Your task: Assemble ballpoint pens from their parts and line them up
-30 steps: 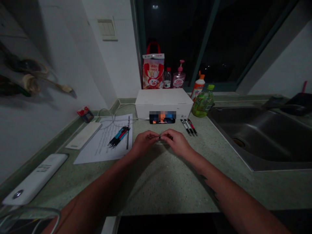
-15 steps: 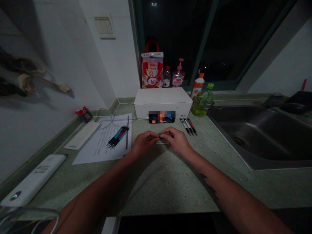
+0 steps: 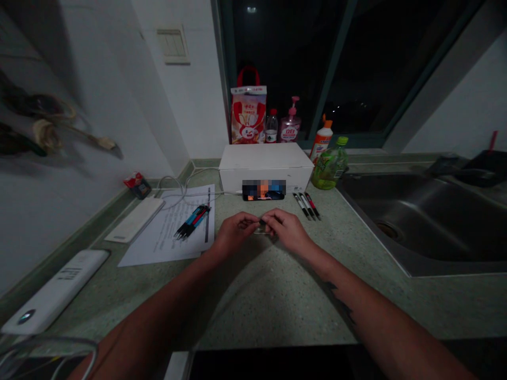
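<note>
Small clear piece [image 3: 261,228] sits right at the fingers, pinched between the fingertips [image 3: 254,221] of left hand [image 3: 236,233] and right hand [image 3: 287,230]. Both hands closed on it, fingers almost meeting, thumbs not separable at this resolution. Shape mostly hidden; can't tell if plastic or glass. Can't tell if it touches the speckled green countertop [image 3: 269,301] below.

Straight ahead of fingers: phone [image 3: 263,190], screen pixelated, on its long edge against white cardboard box [image 3: 265,161]. White cable [image 3: 190,194] runs left from phone, across top of printed sheet [image 3: 166,248].

Left of fingers, near: bundle of blue-and-black pens [image 3: 193,221] lying on that sheet. Farther left: flat white pad [image 3: 134,220], then long white power bank [image 3: 55,293].

Right of fingers, just ahead: three black pens [image 3: 306,206] side by side on counter, one with red trim. Farther right: steel sink [image 3: 415,227].

Well beyond fingers, behind box: red-and-white bag [image 3: 249,116], pink soap pump bottle [image 3: 290,126], green drink bottle [image 3: 330,166].
</note>
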Tool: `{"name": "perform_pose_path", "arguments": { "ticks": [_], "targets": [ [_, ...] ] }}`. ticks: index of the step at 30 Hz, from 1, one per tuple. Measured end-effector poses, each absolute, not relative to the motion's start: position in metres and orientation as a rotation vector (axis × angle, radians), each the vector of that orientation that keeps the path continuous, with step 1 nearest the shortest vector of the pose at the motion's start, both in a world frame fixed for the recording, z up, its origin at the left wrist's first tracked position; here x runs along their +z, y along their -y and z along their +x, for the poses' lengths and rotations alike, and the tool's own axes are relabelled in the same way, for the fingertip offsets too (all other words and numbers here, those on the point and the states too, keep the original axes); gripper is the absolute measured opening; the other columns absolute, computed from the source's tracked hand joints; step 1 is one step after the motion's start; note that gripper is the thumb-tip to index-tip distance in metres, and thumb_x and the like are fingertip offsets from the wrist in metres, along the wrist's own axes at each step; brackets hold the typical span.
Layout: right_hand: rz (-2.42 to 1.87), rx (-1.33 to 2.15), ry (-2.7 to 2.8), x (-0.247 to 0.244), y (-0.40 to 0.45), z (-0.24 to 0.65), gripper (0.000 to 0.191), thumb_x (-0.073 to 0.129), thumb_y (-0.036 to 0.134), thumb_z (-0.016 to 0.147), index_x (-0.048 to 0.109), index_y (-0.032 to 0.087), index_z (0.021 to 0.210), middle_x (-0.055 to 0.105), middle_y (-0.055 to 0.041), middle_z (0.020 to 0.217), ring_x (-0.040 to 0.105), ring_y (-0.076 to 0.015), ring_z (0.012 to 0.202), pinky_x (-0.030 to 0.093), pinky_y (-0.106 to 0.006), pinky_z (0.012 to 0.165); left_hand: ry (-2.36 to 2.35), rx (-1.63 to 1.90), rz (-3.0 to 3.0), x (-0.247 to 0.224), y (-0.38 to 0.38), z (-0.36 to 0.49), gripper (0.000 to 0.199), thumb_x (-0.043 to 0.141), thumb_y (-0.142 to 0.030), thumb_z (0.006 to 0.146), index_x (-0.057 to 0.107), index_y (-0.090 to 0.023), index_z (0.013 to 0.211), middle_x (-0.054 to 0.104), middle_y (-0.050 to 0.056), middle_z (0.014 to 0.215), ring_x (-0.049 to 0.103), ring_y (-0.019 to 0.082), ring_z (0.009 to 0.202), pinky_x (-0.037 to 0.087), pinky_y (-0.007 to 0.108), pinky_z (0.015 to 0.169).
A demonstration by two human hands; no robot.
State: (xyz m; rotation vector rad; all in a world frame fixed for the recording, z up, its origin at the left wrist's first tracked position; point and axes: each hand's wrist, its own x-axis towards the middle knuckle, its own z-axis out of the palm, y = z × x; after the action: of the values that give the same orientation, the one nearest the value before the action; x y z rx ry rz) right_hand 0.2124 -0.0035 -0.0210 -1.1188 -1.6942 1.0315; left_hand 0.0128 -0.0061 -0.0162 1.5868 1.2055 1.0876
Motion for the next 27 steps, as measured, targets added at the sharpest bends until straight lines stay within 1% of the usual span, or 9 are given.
{"name": "perform_pose_path", "arguments": {
  "ticks": [4,6,9,13,15,17,21,25,27],
  "targets": [
    [-1.098,1.019,1.661,-0.0219,0.0035,0.2113,0.030,0.074,0.043,0.089,0.067,0.023,0.109,0.074,-0.0008,0.087,0.068,-0.0181,0.073,0.052,-0.031,0.069,-1.232,1.128,1.566,-0.0147,0.0053,0.0126,0.011,0.079,-0.030,0.082,0.078,-0.020,0.087,0.082,0.005,0.088,0.076,0.021,0.082,0.061,0.033,0.081],
    [-1.116,1.007,1.694,-0.0214,0.0033,0.2120,0.024,0.067,0.046,0.095,0.067,0.022,0.101,0.073,-0.0008,0.081,0.067,-0.0178,0.069,0.051,-0.031,0.068,-1.247,1.137,1.582,-0.0131,0.0055,0.0126,0.009,0.080,-0.028,0.082,0.078,-0.020,0.087,0.082,0.005,0.089,0.076,0.021,0.083,0.060,0.033,0.081],
    [-1.153,0.958,1.740,-0.0199,0.0027,0.2139,0.030,0.060,0.049,0.100,0.068,0.022,0.093,0.072,-0.0013,0.076,0.065,-0.0172,0.065,0.050,-0.032,0.067,-1.260,1.147,1.599,-0.0122,0.0057,0.0127,0.009,0.080,-0.028,0.082,0.078,-0.021,0.087,0.082,0.005,0.089,0.076,0.021,0.083,0.060,0.034,0.083],
    [-1.158,0.943,1.719,-0.0193,0.0025,0.2152,0.028,0.075,0.041,0.090,0.069,0.023,0.110,0.074,-0.0005,0.084,0.067,-0.0184,0.071,0.051,-0.031,0.068,-1.294,1.156,1.591,-0.0142,0.0043,0.0124,0.010,0.079,-0.029,0.081,0.078,-0.021,0.087,0.082,0.005,0.088,0.074,0.021,0.081,0.060,0.034,0.082],
    [-1.173,0.936,1.754,-0.0196,0.0027,0.2156,0.021,0.069,0.043,0.095,0.070,0.023,0.102,0.071,-0.0002,0.078,0.065,-0.0187,0.069,0.050,-0.032,0.068,-1.302,1.150,1.584,-0.0150,0.0041,0.0122,0.011,0.079,-0.029,0.081,0.078,-0.021,0.087,0.081,0.005,0.088,0.074,0.021,0.081,0.060,0.034,0.081],
    [-1.182,0.920,1.772,-0.0200,0.0028,0.2162,0.027,0.060,0.046,0.101,0.070,0.022,0.093,0.070,-0.0007,0.074,0.064,-0.0183,0.065,0.049,-0.032,0.066,-1.295,1.149,1.580,-0.0150,0.0044,0.0122,0.013,0.080,-0.031,0.081,0.078,-0.021,0.088,0.081,0.005,0.089,0.075,0.022,0.083,0.060,0.035,0.083],
    [-1.158,0.882,1.745,-0.0200,0.0023,0.2175,0.026,0.072,0.043,0.093,0.071,0.023,0.109,0.074,-0.0011,0.087,0.065,-0.0178,0.070,0.050,-0.031,0.067,-1.286,1.144,1.586,-0.0142,0.0048,0.0123,0.016,0.081,-0.036,0.081,0.078,-0.021,0.088,0.081,0.005,0.089,0.075,0.022,0.084,0.060,0.035,0.083],
    [-1.191,0.870,1.798,-0.0189,0.0023,0.2175,0.025,0.063,0.045,0.100,0.072,0.022,0.094,0.069,-0.0002,0.076,0.064,-0.0182,0.068,0.049,-0.031,0.067,-1.287,1.139,1.589,-0.0154,0.0034,0.0118,0.015,0.079,-0.035,0.082,0.077,-0.022,0.088,0.082,0.005,0.089,0.075,0.022,0.084,0.060,0.035,0.083],
    [-1.189,0.876,1.792,-0.0187,0.0023,0.2172,0.024,0.066,0.045,0.098,0.072,0.022,0.098,0.070,0.0000,0.078,0.064,-0.0178,0.068,0.049,-0.031,0.067,-1.292,1.143,1.588,-0.0162,0.0029,0.0116,0.013,0.078,-0.033,0.082,0.078,-0.022,0.088,0.082,0.005,0.090,0.075,0.021,0.084,0.060,0.035,0.084]
  ]
}}
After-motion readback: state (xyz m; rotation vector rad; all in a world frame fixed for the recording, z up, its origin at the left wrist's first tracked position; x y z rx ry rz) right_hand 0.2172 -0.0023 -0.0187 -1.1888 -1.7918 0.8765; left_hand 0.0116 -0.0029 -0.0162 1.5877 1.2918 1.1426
